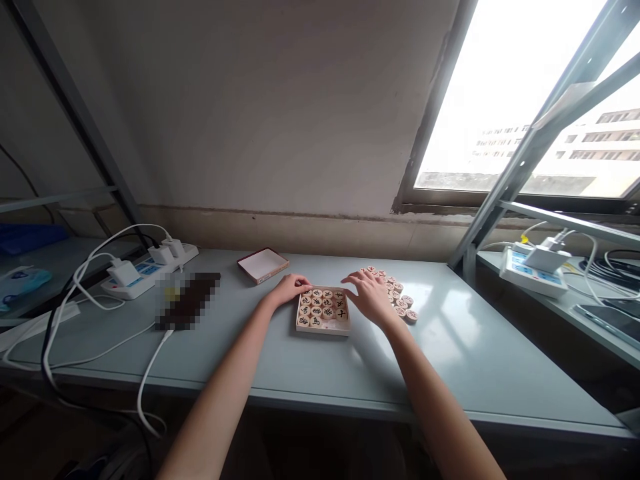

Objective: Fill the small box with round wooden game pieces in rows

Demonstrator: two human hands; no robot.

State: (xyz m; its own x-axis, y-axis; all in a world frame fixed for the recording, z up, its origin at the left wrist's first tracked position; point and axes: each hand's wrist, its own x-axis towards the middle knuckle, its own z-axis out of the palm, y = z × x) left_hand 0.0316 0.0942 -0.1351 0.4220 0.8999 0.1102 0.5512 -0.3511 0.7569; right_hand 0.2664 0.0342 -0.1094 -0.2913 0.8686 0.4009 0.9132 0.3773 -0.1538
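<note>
A small shallow box point(323, 327) sits on the grey table, filled with several round wooden game pieces point(320, 307) bearing dark characters. My left hand point(288, 288) rests at the box's far left corner, fingers curled against its edge. My right hand point(369, 293) hovers at the box's right side with fingers spread, holding nothing. Just right of that hand, several loose wooden pieces point(400, 300) lie in a cluster on the table.
The box lid point(263, 265) lies upturned behind the box. A power strip point(145, 270) with white chargers and trailing cables sits at the left, beside a dark blurred object point(187, 300). A metal frame point(525, 160) and another power strip point(533, 270) stand right, under the window.
</note>
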